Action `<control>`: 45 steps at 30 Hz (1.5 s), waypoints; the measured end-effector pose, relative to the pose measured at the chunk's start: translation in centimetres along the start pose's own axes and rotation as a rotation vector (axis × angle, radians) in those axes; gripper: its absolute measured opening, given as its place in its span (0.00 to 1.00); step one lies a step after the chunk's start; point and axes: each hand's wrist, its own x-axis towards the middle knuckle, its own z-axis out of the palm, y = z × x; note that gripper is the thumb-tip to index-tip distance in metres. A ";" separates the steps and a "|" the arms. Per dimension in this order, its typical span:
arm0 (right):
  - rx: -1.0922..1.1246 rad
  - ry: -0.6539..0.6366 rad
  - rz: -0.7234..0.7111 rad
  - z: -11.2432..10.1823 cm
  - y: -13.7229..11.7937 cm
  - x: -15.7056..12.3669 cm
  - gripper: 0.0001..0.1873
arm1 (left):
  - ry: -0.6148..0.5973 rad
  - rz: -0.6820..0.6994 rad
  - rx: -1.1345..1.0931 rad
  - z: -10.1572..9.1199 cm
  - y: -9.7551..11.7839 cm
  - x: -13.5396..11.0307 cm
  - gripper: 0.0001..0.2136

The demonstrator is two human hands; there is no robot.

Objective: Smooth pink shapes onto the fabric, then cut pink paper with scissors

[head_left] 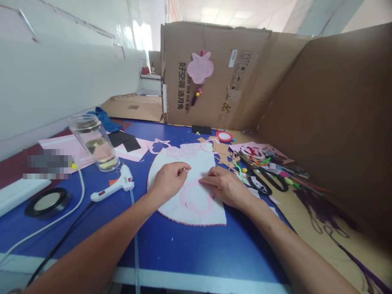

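Note:
A white piece of cloth point(165, 200) with a curved, red-stitched edge lies flat on the blue table, bearing a pale pink outlined shape point(200, 208). Over its middle is my left hand point(171, 179), thumb and forefinger pinched together. Whatever sits in that pinch is too small to make out. Just to the right, my right hand point(226, 188) rests on the cloth with its forefinger stretched toward the pink outline and the other fingers partly curled. The fingertips of the two hands are a short way apart.
At left are a white glue gun point(119, 185), a glass jar point(98, 143) of liquid and a black tape roll point(47, 202). Black scissors point(260, 175) lie among scraps at right. Cardboard walls point(214, 94) stand behind and right; a pink ornament point(200, 68) hangs there.

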 end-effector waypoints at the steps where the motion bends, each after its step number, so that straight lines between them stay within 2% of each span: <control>1: 0.000 0.001 -0.001 0.0 0.0 0.0 0.22 | 0.000 -0.002 0.000 0.0 0.0 0.0 0.15; 18: 0.015 -0.041 0.023 -0.4 -0.1 0.1 0.26 | -0.010 0.001 0.009 -0.1 0.1 0.0 0.15; 27: 0.038 -0.035 0.025 -0.3 0.1 -0.1 0.22 | -0.018 0.002 0.007 -0.1 0.1 0.1 0.13; 45: 0.028 -0.036 0.021 -0.5 0.0 0.0 0.23 | -0.033 -0.006 0.009 0.0 -0.1 0.2 0.14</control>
